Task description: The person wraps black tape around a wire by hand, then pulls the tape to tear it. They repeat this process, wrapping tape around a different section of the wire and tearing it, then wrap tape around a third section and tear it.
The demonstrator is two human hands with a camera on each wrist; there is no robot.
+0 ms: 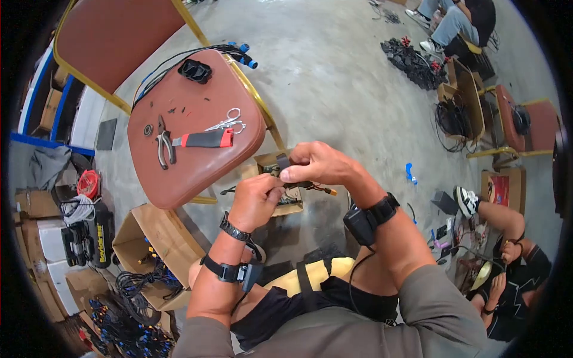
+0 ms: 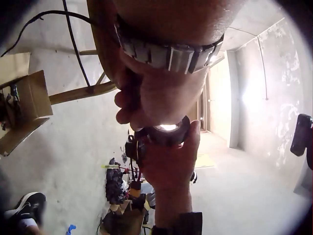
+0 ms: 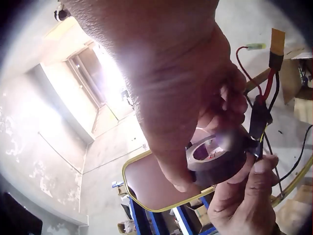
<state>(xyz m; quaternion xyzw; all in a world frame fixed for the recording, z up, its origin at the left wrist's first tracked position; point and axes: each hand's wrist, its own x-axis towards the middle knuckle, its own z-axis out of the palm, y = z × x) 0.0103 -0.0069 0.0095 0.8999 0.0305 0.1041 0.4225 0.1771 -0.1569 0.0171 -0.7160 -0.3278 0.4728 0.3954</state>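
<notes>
My right hand (image 1: 325, 164) grips a roll of black tape (image 3: 220, 166), its thumb and fingers around the ring. Close beside it, my left hand (image 1: 253, 203) pinches a wire harness (image 3: 259, 117) between thumb and fingertip, right at the edge of the roll. Red and black wires on the harness lead to a yellow connector (image 3: 276, 44), and a thin red wire ends in a small greenish plug (image 3: 255, 47). In the left wrist view the tape roll (image 2: 173, 132) sits between both hands, and the left fingertips are partly hidden.
An open cardboard box (image 1: 289, 209) of parts stands below the hands. On the red chair seat (image 1: 197, 161) lie pliers (image 1: 164, 143), a red-black utility knife (image 1: 206, 139), scissors (image 1: 230, 122) and a black tray (image 1: 195, 71). Another box (image 1: 158, 238) holds cables. People sit at the right.
</notes>
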